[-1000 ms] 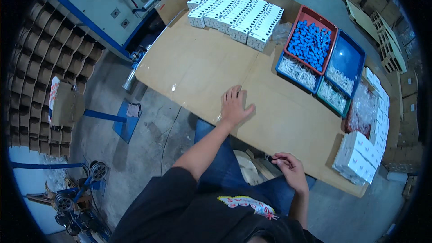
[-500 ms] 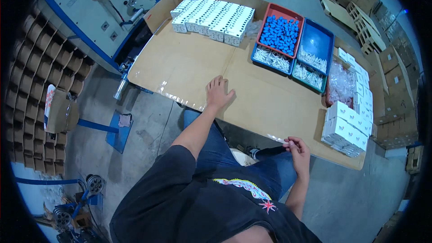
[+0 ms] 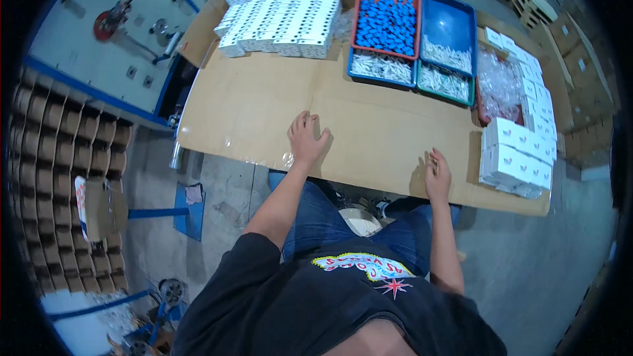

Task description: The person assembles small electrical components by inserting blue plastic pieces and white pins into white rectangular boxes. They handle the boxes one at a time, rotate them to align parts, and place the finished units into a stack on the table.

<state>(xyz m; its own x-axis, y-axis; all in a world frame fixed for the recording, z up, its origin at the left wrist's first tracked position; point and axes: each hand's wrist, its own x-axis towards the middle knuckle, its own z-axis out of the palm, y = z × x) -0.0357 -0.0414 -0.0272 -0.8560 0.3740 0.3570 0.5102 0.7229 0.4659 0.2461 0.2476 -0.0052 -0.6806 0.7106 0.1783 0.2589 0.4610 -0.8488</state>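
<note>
My left hand (image 3: 307, 140) rests on the cardboard-covered table (image 3: 250, 112) near its front edge, fingers spread, holding nothing. Farther right, my right hand (image 3: 437, 175) is over the same front edge. Its fingers point forward, loosely extended, and nothing shows in them. To the right of that hand stands a stack of small white boxes (image 3: 517, 151). Beyond both hands are a blue tray of white slim pieces (image 3: 382, 67) and a green tray of similar pieces (image 3: 446, 82). A red tray (image 3: 357, 33) behind them holds small blue parts (image 3: 388, 26).
Rows of white boxes (image 3: 280, 23) fill the table's far left. A blue tray (image 3: 448, 18) at the back holds white pieces. Clear plastic wrappers (image 3: 499, 86) lie beside the right-hand boxes. Left of the table are a blue metal stand (image 3: 190, 211) and a cardboard divider grid (image 3: 66, 184).
My right hand has moved forward from over my lap to the table's edge, and its pinched fingers have opened out. My left hand stays flat on the table. The view has shifted.
</note>
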